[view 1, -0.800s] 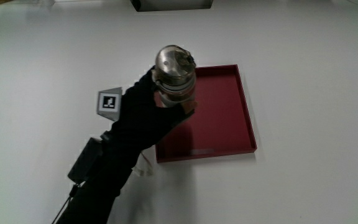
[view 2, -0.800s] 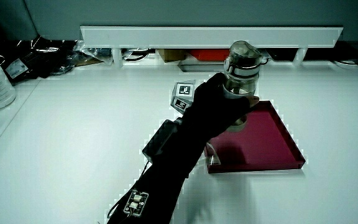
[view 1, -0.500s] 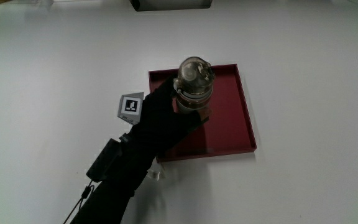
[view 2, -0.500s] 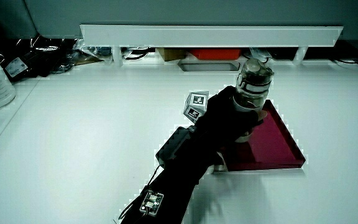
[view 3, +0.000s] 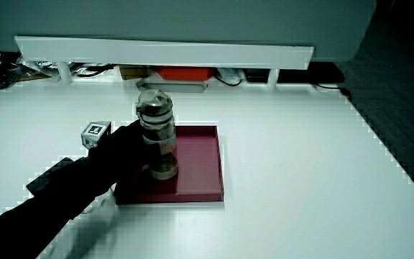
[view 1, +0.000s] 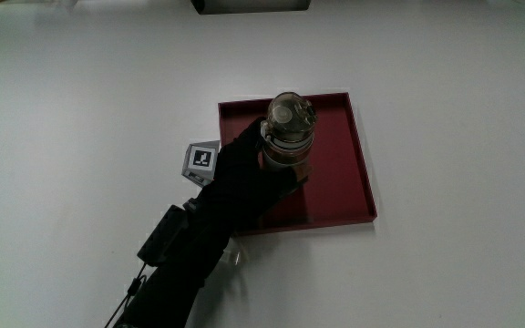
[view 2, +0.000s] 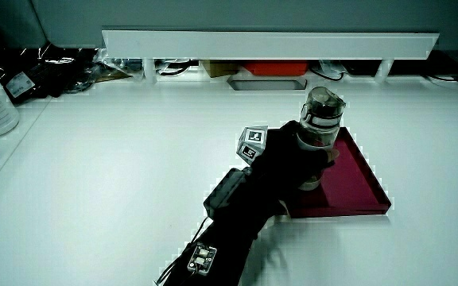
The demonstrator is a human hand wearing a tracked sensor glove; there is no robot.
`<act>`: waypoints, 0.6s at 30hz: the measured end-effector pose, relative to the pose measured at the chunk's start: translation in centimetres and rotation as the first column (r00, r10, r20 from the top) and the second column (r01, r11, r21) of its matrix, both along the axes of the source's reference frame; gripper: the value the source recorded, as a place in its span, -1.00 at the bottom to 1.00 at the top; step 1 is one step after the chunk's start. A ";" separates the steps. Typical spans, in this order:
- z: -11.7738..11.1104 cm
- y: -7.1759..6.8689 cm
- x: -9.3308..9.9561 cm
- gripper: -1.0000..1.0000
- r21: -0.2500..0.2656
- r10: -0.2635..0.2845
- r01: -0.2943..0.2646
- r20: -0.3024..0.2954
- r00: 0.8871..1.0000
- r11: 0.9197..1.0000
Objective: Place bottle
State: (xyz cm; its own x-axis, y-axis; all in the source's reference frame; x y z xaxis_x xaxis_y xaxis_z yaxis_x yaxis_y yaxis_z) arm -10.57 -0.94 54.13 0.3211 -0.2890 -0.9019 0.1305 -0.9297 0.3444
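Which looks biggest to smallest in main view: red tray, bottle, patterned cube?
1. red tray
2. bottle, though it stands nearer the camera, which inflates it
3. patterned cube

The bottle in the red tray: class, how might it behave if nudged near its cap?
The bottle is tall and narrow and stands upright in the red tray, so a nudge high up would probably tip it. It looks clear and rigid, possibly glass, so perhaps fragile. Its round body would likely roll if it fell. The hand has its grip around it.
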 end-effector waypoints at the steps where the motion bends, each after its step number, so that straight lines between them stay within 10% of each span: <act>1: 0.1 0.0 0.0 0.00 0.009 -0.005 0.005 -0.008 1.000 1.000; 18: 0.1 0.2 -0.2 -0.35 -0.004 -0.022 0.022 -0.011 1.000 1.000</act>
